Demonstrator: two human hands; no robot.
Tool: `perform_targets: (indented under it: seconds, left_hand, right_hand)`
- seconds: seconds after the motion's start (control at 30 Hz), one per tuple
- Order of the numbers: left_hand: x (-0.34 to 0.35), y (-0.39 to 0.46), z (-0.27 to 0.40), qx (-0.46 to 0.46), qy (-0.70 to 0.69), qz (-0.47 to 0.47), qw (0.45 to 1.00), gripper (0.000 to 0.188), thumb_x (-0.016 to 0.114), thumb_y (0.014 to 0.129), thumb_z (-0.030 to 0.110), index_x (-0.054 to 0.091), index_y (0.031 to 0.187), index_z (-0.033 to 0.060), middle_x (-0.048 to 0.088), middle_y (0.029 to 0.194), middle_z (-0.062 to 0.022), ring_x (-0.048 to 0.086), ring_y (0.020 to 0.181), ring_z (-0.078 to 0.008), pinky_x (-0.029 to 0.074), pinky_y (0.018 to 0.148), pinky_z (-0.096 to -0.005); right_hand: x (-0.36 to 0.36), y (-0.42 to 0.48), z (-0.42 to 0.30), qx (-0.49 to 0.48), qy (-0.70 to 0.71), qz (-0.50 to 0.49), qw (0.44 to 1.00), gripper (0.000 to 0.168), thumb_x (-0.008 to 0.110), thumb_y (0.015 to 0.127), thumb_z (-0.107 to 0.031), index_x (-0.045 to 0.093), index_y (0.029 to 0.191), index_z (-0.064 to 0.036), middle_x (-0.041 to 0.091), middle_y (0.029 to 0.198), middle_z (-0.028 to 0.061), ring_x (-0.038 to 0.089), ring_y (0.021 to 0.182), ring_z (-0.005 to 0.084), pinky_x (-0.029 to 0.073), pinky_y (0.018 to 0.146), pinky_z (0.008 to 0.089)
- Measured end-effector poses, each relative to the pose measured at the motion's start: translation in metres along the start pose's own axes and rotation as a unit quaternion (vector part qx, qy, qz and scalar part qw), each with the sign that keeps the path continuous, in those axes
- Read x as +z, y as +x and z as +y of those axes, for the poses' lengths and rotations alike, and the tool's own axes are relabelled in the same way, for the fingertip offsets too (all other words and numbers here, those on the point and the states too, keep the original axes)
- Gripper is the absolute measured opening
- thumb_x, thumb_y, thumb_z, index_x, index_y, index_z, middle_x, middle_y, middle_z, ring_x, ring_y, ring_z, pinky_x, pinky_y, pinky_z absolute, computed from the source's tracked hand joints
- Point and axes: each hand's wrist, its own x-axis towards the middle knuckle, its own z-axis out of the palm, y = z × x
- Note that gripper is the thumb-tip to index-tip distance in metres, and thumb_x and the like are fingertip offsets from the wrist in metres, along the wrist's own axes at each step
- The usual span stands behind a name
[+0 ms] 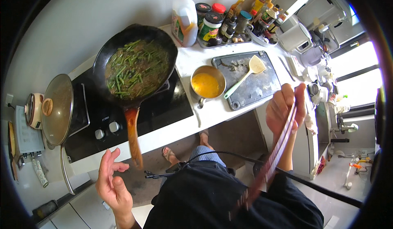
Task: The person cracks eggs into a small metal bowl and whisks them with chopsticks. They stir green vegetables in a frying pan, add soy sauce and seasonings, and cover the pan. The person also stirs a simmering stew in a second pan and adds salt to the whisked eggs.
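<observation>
My right hand (284,111), at the right in front of the counter, grips a long, slender reddish-brown utensil (270,164). It slants down across my dark top; motion blurs it, though it looks like chopsticks. Empty, with fingers apart, my left hand (113,180) hovers left of and below the wooden handle of a black wok (135,32), touching nothing. Cut green vegetables (132,69) lie in brownish liquid inside the wok, which sits on a black cooktop (170,106). Beaten egg (205,85) fills part of a metal cup (222,81) to the wok's right.
A pale spatula (256,65) with a green handle rests on a dark cutting board (254,88). Behind stand a plastic jug (185,20), jars and bottles. A glass-lidded pan (58,115) occupies the cooktop's left. A black cable (316,184) crosses before my body.
</observation>
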Motion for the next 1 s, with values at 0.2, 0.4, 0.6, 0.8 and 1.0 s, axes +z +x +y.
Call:
perform_targets:
  seconds: [0.2, 0.4, 0.6, 0.8, 1.0]
  left_hand:
    - [0.089, 0.016, 0.050, 0.000, 0.025, 0.006, 1.000, 0.076, 0.047, 0.103, 0.059, 0.052, 0.142, -0.0059, 0.070, 0.115, -0.0258, 0.069, 0.080, -0.0189, 0.054, 0.075, -0.0316]
    - [0.160, 0.031, 0.079, -0.021, 0.011, -0.005, 1.000, 0.078, 0.052, 0.101, 0.059, 0.050, 0.143, -0.0080, 0.070, 0.116, -0.0275, 0.070, 0.083, -0.0204, 0.053, 0.076, -0.0307]
    - [0.193, 0.055, 0.080, -0.020, -0.003, -0.020, 1.000, 0.075, 0.056, 0.102, 0.054, 0.050, 0.143, -0.0077, 0.069, 0.121, -0.0263, 0.066, 0.079, -0.0172, 0.054, 0.077, -0.0298]
    - [0.209, 0.072, 0.074, -0.021, -0.007, -0.043, 0.999, 0.058, 0.060, 0.104, 0.037, 0.051, 0.144, -0.0045, 0.068, 0.082, -0.0130, 0.071, 0.107, -0.0309, 0.053, 0.094, -0.0404]
    - [0.211, 0.064, 0.063, -0.052, 0.007, -0.015, 0.998, 0.049, 0.062, 0.103, 0.023, 0.052, 0.144, -0.0025, 0.070, 0.085, -0.0142, 0.071, 0.109, -0.0310, 0.053, 0.092, -0.0391]
  right_hand:
    - [-0.016, 0.015, -0.049, 0.048, 0.099, -0.039, 0.993, 0.061, 0.039, 0.109, -0.052, 0.061, 0.085, 0.000, 0.064, 0.064, 0.0132, 0.059, 0.040, 0.0145, 0.043, 0.037, 0.0223]
    - [-0.111, 0.018, -0.089, 0.026, 0.106, -0.067, 0.992, 0.040, 0.049, 0.109, -0.037, 0.060, 0.090, -0.004, 0.070, 0.080, 0.0126, 0.056, 0.045, 0.0104, 0.038, 0.036, 0.0254]
    - [-0.248, 0.002, -0.106, -0.026, -0.289, 0.275, 0.917, 0.030, 0.051, 0.109, -0.027, 0.064, 0.114, 0.000, 0.072, 0.100, 0.0129, 0.073, 0.093, 0.0212, 0.058, 0.085, 0.0285]
    - [-0.272, -0.008, -0.042, 0.015, -0.835, -0.063, 0.547, 0.029, 0.067, 0.090, -0.002, 0.063, 0.119, -0.003, 0.060, 0.126, 0.0189, 0.070, 0.100, 0.0365, 0.060, 0.082, 0.0405]
    - [-0.310, -0.023, -0.034, 0.092, -0.856, -0.185, 0.473, 0.057, 0.062, 0.083, 0.001, 0.054, 0.139, -0.001, 0.044, 0.147, 0.0246, 0.046, 0.140, 0.0408, 0.046, 0.112, 0.0430]
